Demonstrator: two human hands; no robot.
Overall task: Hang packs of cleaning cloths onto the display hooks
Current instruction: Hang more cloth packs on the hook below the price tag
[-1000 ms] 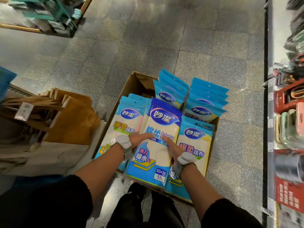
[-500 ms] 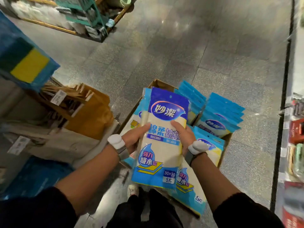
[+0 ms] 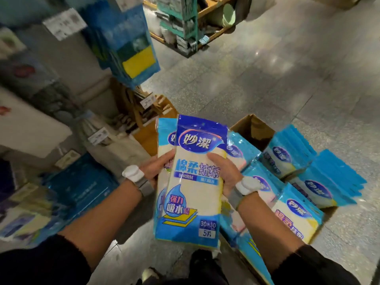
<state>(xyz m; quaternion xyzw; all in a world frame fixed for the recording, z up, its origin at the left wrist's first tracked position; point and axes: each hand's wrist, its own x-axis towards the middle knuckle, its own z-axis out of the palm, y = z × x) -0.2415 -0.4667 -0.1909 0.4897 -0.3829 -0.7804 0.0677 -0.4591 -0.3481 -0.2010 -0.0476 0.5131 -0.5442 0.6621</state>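
Note:
A small stack of cleaning cloth packs [image 3: 195,188], blue-topped with cream cloths showing, is held upright in front of me. My left hand [image 3: 159,167] grips its left edge, and my right hand [image 3: 223,171] grips its right edge, thumb over the front pack. More packs [image 3: 296,214] fill the open cardboard box [image 3: 253,128] on the floor at lower right. Blue sponge packs [image 3: 131,52] hang from the display at upper left; the hooks themselves are blurred.
Paper bags [image 3: 148,120] and cloth goods with price tags hang low on the left display. A wooden shelf unit [image 3: 185,27] stands across the grey tiled aisle floor [image 3: 267,68]. My shoes show below the packs.
Both hands lifted the packs out of the box and up to the left. My view swung left toward the display, and the box now lies to the right.

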